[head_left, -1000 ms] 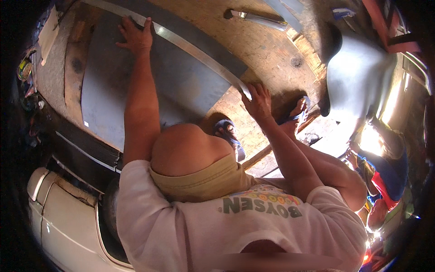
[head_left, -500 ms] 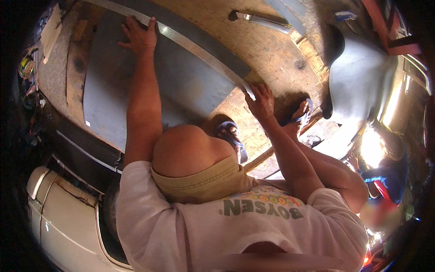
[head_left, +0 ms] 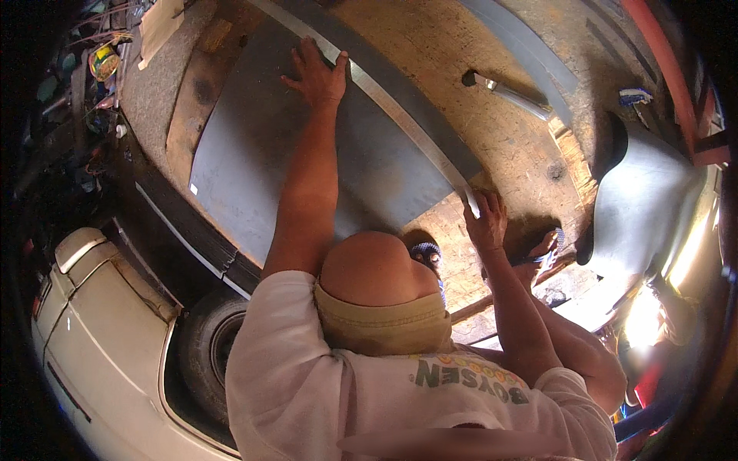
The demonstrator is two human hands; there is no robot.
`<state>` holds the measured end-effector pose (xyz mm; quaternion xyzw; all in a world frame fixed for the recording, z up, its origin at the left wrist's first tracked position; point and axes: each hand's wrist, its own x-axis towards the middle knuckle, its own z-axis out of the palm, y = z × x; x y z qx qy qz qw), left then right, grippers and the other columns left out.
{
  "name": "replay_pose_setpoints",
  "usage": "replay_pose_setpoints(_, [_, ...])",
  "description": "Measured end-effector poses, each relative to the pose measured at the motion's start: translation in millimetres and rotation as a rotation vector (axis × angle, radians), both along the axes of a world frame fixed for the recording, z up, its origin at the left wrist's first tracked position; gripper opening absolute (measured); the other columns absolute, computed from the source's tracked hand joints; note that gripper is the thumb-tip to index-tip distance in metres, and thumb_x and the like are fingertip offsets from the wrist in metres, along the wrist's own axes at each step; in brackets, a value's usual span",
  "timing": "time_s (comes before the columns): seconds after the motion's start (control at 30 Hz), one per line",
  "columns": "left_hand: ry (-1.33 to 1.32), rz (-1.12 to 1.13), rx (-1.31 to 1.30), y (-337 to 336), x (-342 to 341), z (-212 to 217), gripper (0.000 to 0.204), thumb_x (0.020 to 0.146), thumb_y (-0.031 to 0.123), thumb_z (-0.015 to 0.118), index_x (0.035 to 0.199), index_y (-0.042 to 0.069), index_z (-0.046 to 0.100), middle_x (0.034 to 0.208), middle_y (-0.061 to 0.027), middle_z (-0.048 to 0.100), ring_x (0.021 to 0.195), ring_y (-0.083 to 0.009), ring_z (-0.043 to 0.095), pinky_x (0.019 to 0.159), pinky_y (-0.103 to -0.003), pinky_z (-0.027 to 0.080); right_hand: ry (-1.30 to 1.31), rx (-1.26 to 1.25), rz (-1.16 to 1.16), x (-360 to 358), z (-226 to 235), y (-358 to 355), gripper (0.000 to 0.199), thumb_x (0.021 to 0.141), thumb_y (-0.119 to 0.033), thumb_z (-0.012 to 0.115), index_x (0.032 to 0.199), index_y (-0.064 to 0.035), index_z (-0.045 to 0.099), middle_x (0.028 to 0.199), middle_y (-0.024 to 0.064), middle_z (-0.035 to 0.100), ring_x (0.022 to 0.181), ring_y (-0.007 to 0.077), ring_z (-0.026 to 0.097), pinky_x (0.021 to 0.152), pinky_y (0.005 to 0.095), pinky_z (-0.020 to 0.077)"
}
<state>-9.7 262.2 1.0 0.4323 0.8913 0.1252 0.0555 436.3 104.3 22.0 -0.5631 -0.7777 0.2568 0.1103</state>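
Note:
A long flat metal straightedge (head_left: 401,115) lies slantwise across a dark grey metal sheet (head_left: 250,154), which rests on a worn wooden board. My left hand (head_left: 319,77) is spread open near the far part of the straightedge, fingers on the sheet and the thumb side touching the strip. At the straightedge's near end, past the sheet's edge, my right hand (head_left: 487,223) has its fingers closed around the tip. Whether the right hand also holds a small tool cannot be made out. My sandalled feet are beside the sheet's near right corner.
A beige car body (head_left: 115,338) and its tire (head_left: 211,346) stand at lower left. The wooden board (head_left: 511,146) carries a metal tool with a dark round end (head_left: 511,96). A curved cut sheet (head_left: 642,200) lies at right beside a red metal frame (head_left: 669,69). Clutter fills the upper left.
The whole view has shifted, so the scene sits farther right and lower. Both hands keep their places on the straightedge. The person at the right is now mostly out of view.

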Motion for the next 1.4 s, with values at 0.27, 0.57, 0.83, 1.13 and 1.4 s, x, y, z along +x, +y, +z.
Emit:
replay_pose_setpoints(0.27, [-0.024,-0.006,-0.005,1.1,-1.2,1.0,0.094,0.094,0.067,0.06,0.164,0.017,0.022,0.172,-0.0057,0.018,0.16,-0.0339,0.011,0.117,-0.079,0.002,-0.006,0.01,0.005,-3.4,1.6,1.8,0.034,0.087,-0.024,0.077,0.118,-0.0111,0.071,0.118,0.0086,0.067,0.114,0.0349,0.061,0.087,0.0516,0.0497])
replay_pose_setpoints(0.57, [-0.028,0.001,-0.014,2.1,-2.6,-1.5,0.095,0.094,0.071,0.056,0.165,0.019,0.02,0.172,-0.0054,0.018,0.16,-0.0338,0.01,0.117,-0.079,0.0,-0.036,-0.025,0.012,-2.8,1.6,0.5,0.035,0.088,-0.025,0.075,0.119,-0.0109,0.071,0.12,0.011,0.065,0.115,0.0359,0.06,0.089,0.0516,0.0489])
replay_pose_setpoints(0.83, [0.014,-0.032,0.006,1.5,-11.2,-9.8,0.094,0.094,0.073,0.053,0.165,0.021,0.019,0.173,-0.0041,0.018,0.159,-0.0354,0.009,0.115,-0.082,0.0,-0.031,-0.013,0.018,-4.3,0.8,-1.3,0.037,0.087,-0.025,0.075,0.121,-0.0111,0.071,0.122,0.0118,0.065,0.118,0.0371,0.059,0.094,0.0523,0.048])
replay_pose_setpoints(1.13, [0.074,-0.054,0.051,14.7,-19.4,-47.9,0.092,0.096,0.072,0.047,0.165,0.017,0.021,0.173,-0.0029,0.017,0.16,-0.032,0.009,0.116,-0.08,0.003,-0.013,0.028,-0.015,-5.0,-22.4,8.4,0.04,0.085,-0.027,0.077,0.121,-0.0114,0.071,0.119,0.0126,0.066,0.118,0.038,0.058,0.095,0.0536,0.0484])
replay_pose_setpoints(1.4, [0.056,-0.051,0.034,17.4,-12.8,-46.9,0.095,0.095,0.076,0.046,0.165,0.016,0.021,0.173,-0.0019,0.019,0.16,-0.0318,0.009,0.115,-0.081,0.003,0.009,0.004,-0.007,0.4,-34.6,9.4,0.044,0.082,-0.029,0.079,0.122,-0.012,0.07,0.115,0.0109,0.064,0.114,0.0343,0.059,0.089,0.0506,0.049])
